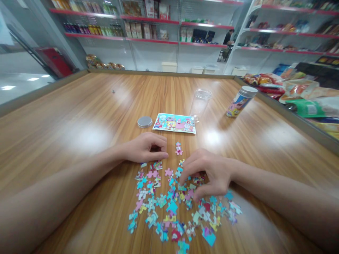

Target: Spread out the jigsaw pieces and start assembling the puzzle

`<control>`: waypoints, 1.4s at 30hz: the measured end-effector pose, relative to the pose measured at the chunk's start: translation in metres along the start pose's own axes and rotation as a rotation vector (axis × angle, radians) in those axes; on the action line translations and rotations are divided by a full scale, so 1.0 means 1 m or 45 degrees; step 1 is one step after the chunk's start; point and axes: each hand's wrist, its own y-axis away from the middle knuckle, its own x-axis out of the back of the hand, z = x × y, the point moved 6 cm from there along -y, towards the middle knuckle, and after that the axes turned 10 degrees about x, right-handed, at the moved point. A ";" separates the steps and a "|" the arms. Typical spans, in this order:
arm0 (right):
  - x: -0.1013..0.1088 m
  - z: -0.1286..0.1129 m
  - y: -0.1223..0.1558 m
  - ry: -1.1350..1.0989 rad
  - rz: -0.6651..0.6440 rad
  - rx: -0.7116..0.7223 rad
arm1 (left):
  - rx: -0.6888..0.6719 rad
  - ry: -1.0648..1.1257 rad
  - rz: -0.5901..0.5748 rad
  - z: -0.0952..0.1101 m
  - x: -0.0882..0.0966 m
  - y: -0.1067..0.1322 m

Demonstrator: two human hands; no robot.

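Note:
Several loose jigsaw pieces lie scattered on the wooden table in front of me. My left hand rests at the pile's far edge with its fingers curled into a loose fist; whether it holds a piece is hidden. My right hand hovers over the pile, fingertips bent down onto the pieces. A small joined bit of puzzle lies between the hands. Beyond it lies the picture card.
A round metal lid sits left of the card. A clear open tube and a printed, capped tube stand behind it. Snack bags pile along the right edge. Store shelves line the back, with a person far off.

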 end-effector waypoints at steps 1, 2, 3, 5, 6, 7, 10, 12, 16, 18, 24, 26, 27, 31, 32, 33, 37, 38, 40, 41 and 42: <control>-0.001 -0.001 -0.001 -0.001 -0.017 -0.004 | -0.005 0.001 0.007 0.001 0.000 0.000; -0.002 -0.001 -0.001 0.001 -0.032 -0.011 | -0.010 0.002 0.010 0.002 0.001 0.001; -0.003 -0.001 -0.002 0.007 -0.045 -0.018 | -0.011 0.001 0.010 0.003 0.001 0.001; -0.003 -0.001 -0.002 0.012 -0.056 -0.023 | -0.010 -0.005 0.005 0.003 0.001 0.001; -0.003 -0.001 -0.003 0.011 -0.057 -0.022 | -0.005 -0.010 0.001 0.002 0.001 0.001; -0.003 -0.001 -0.003 0.005 -0.055 -0.016 | 0.002 -0.017 -0.002 0.001 0.000 0.002; -0.002 0.000 -0.005 -0.017 -0.046 -0.012 | 0.027 -0.019 -0.022 -0.004 -0.001 0.002; -0.002 0.001 -0.006 -0.037 -0.034 -0.013 | 0.044 0.001 -0.053 -0.009 -0.002 0.003; -0.001 0.008 -0.005 -0.162 0.086 -0.074 | 0.062 0.039 -0.095 -0.020 -0.004 0.004; 0.003 0.017 -0.002 -0.325 0.259 -0.184 | 0.033 0.030 -0.097 -0.022 -0.004 0.005; 0.017 0.029 0.004 -0.543 0.441 -0.327 | 0.034 -0.023 -0.116 -0.025 -0.004 0.008; 0.015 0.021 0.001 -0.427 0.210 -0.253 | 0.031 -0.032 -0.116 -0.024 -0.004 0.008; 0.013 0.017 0.000 -0.325 0.095 -0.214 | 0.029 -0.046 -0.123 -0.024 -0.005 0.008; 0.009 0.008 -0.002 0.017 -0.123 -0.146 | 0.042 -0.072 -0.132 -0.022 -0.005 0.007; 0.009 0.007 -0.003 0.040 -0.130 -0.149 | 0.030 -0.059 -0.126 -0.020 -0.005 0.007; 0.009 0.007 -0.003 0.044 -0.135 -0.154 | 0.024 -0.049 -0.120 -0.018 -0.005 0.007; 0.008 0.005 -0.002 0.007 -0.173 -0.141 | 0.018 -0.035 -0.075 -0.011 -0.003 0.005; 0.008 0.004 -0.002 0.010 -0.176 -0.132 | 0.016 -0.032 -0.062 -0.010 -0.002 0.005; 0.009 0.003 -0.001 0.047 -0.165 -0.126 | 0.010 -0.028 -0.047 -0.007 -0.002 0.004; 0.009 0.002 -0.001 0.072 -0.164 -0.130 | 0.004 -0.028 -0.044 -0.007 -0.002 0.003; 0.008 0.002 -0.001 0.093 -0.172 -0.139 | -0.004 -0.030 -0.040 -0.006 -0.002 0.003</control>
